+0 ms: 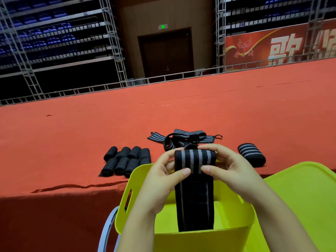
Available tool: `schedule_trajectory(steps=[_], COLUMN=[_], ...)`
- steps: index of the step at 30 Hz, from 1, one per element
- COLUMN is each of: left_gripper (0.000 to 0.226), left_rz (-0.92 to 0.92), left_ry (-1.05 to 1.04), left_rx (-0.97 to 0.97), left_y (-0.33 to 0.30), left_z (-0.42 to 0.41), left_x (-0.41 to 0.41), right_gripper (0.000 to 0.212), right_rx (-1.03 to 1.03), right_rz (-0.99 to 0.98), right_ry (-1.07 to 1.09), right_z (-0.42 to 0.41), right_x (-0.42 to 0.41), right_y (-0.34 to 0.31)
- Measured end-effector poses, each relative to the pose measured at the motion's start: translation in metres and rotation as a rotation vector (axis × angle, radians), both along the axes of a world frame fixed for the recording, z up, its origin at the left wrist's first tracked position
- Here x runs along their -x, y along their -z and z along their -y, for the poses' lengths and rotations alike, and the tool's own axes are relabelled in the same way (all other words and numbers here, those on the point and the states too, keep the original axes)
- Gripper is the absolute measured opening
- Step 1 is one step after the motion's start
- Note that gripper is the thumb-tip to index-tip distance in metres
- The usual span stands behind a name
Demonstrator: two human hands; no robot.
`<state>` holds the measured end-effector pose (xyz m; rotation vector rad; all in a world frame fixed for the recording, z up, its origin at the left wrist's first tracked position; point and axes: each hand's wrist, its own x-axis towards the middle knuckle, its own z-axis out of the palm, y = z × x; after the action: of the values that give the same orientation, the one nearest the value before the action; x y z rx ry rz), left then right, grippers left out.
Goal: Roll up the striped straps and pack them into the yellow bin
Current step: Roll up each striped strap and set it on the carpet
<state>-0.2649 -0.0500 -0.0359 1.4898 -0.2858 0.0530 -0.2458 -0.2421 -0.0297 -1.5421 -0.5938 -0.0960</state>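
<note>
Striped strap [195, 160] pinched by both hands' grip, tail hanging into yellow bin [200, 239]

"歌" on red banner [280, 46]

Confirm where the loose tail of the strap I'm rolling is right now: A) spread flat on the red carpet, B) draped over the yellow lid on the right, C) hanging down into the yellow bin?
C: both hands, left hand and right hand, hold the strap, and its tail drops inside the yellow bin.
</note>
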Motion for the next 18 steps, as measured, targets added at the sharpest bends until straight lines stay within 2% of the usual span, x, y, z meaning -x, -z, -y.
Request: schedule_trajectory(steps=[5,9,13,18], left_gripper=[0.044,0.047,0.075,0.050], left_rz=[-0.139,-0.188,-0.185,-0.117], left_ry=[0.034,0.093,0.100,-0.018], left_rx=[-0.014,0.049,0.113,0.103], left_y=[0.001,-0.003,-0.007,-0.007], left_z=[0.001,0.001,0.003,0.004], left_x=[0.001,0.004,0.005,0.003], right_gripper=[0.052,0.056,0.045,0.057], right_rx=[-0.032,-0.043,0.023,-0.008], right_rz=[0.115,0.188,0.371,0.338], right_ry=[0.104,0.131,0.182,0.096], right_z=[0.000,-0.002,-0.005,-0.008], right_x=[-0.002,-0.001,-0.004,-0.004], right_y=[-0.003,-0.003,0.000,0.001])
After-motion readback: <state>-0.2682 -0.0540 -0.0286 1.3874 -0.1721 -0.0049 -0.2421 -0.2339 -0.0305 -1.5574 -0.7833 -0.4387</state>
